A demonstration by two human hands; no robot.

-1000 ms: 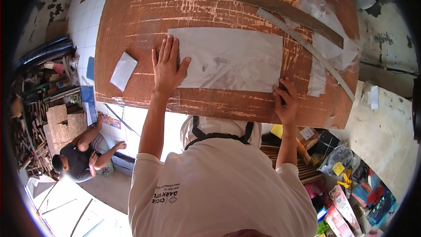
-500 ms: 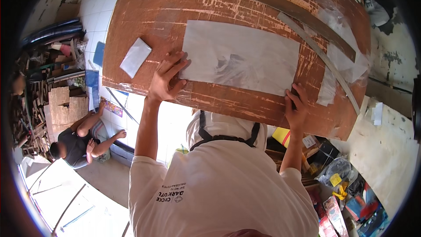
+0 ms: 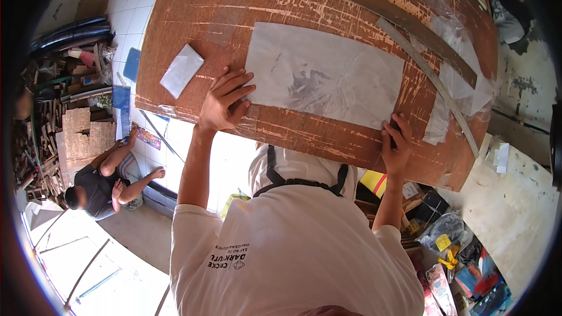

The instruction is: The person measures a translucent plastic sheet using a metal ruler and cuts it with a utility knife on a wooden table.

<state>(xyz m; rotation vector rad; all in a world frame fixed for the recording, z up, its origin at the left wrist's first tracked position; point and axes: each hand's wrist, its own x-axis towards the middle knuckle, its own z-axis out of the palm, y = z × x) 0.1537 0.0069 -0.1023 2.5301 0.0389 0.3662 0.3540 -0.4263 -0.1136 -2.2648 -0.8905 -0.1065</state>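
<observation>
A translucent plastic sheet [image 3: 351, 70], wrinkled in the middle, lies flat on the worn brown wooden table [image 3: 281, 131]. My left hand [image 3: 225, 100] rests at the sheet's left edge, with fingers stretched over the border and the thumb below them. At the lower right corner is my right hand [image 3: 397, 143], its slightly bent fingers apart and the tips touching the sheet's edge. To the left of my left hand lies a small folded whitish plastic packet [image 3: 182, 71].
A long dark flat strip [image 3: 374, 9] and a thinner grey strip [image 3: 430, 76] lie beyond the sheet, near crumpled clear plastic [image 3: 459, 88]. A person [image 3: 96, 190] sits on the floor at left beside piled wood scraps [image 3: 44, 140]. Bags and boxes [image 3: 448, 231] crowd the lower right.
My left hand's fingers have shifted slightly right along the sheet's edge, with the thumb closer to them. The wrinkles in the sheet's middle look a little different. My right hand stays at its corner.
</observation>
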